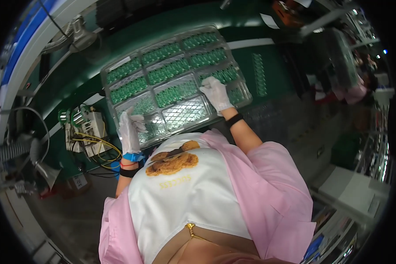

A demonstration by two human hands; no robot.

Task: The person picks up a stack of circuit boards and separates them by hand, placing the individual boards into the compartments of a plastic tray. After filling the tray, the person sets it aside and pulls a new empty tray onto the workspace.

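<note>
A large clear plastic tray divided into compartments lies in front of me on the green bench. Rows of small green pieces, which look like circuit boards, stand packed in most compartments. The near middle compartment shows a bare cross-hatched bottom. My left hand, in a white glove, rests at the tray's near left corner with its fingers apart. On the right side of the tray, my gloved right hand touches the near end of a green row with bent fingers drawn together. Its fingertips are partly hidden.
A separate strip of green pieces lies on the bench right of the tray. To the left stands a metal device with yellow cables. A grey hose nozzle hangs at the back left. Another person's pink sleeve shows far right.
</note>
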